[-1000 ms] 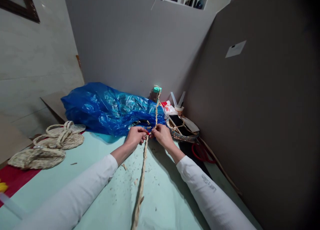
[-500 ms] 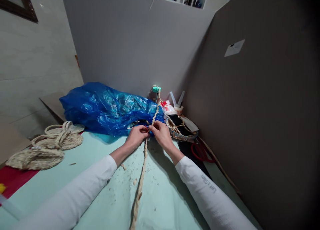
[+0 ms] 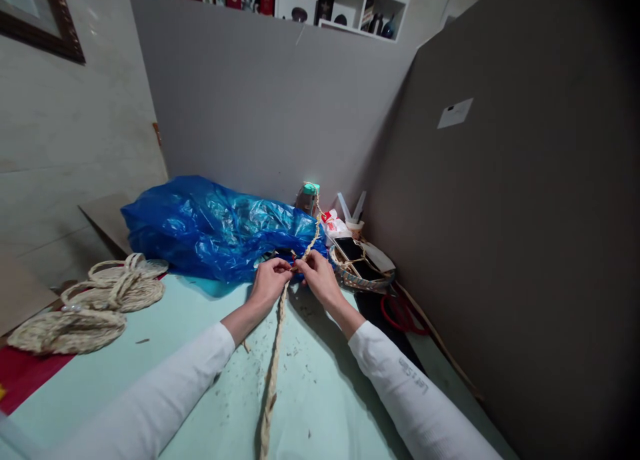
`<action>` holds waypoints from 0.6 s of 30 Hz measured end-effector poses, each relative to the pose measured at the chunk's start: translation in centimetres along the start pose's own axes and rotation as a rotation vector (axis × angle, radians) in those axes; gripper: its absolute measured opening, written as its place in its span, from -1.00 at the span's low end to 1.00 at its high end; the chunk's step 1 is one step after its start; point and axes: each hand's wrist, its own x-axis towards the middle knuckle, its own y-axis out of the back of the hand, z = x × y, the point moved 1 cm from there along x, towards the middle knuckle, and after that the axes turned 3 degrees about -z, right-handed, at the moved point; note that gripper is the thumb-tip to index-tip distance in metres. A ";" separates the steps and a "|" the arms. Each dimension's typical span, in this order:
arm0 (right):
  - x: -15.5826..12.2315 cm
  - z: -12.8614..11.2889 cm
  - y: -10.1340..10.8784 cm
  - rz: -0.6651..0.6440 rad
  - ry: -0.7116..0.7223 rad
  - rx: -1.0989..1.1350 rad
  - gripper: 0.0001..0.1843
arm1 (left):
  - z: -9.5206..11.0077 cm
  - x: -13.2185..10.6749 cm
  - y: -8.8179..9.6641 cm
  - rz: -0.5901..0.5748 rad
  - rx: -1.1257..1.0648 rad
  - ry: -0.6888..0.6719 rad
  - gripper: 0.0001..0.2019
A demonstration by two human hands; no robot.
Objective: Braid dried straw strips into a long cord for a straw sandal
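A braided straw rope (image 3: 273, 373) runs from the near table edge up between my hands and on to a bottle with a green cap (image 3: 306, 199) at the back. My left hand (image 3: 269, 281) and my right hand (image 3: 316, 275) meet at the same spot on the rope, fingertips pinched on its strands. Both arms wear white sleeves. The hands sit just in front of a crumpled blue plastic bag (image 3: 210, 227).
Several woven straw sandals (image 3: 90, 300) lie at the left on the pale green table cover (image 3: 200, 353). A small basket (image 3: 363, 270) with a phone and red scissors (image 3: 400, 313) sits at the right. Grey partition boards (image 3: 270, 100) wall in the back and right.
My hands have shifted slightly left and nearer together on the rope. The view has tipped up a little, showing more of the shelf above the partition.
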 end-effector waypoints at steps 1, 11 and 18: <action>0.0 0.0 -0.1 -0.020 0.027 0.000 -0.91 | 0.1 0.0 0.1 -0.006 -0.009 0.003 -0.90; -0.9 -0.8 0.2 -0.065 0.093 -0.300 -0.77 | -0.7 0.1 -0.2 -0.049 -0.087 0.064 -0.92; -1.0 -0.9 0.1 -0.034 0.033 -0.528 -0.78 | -1.1 0.4 -0.3 -0.099 -0.031 0.107 -0.86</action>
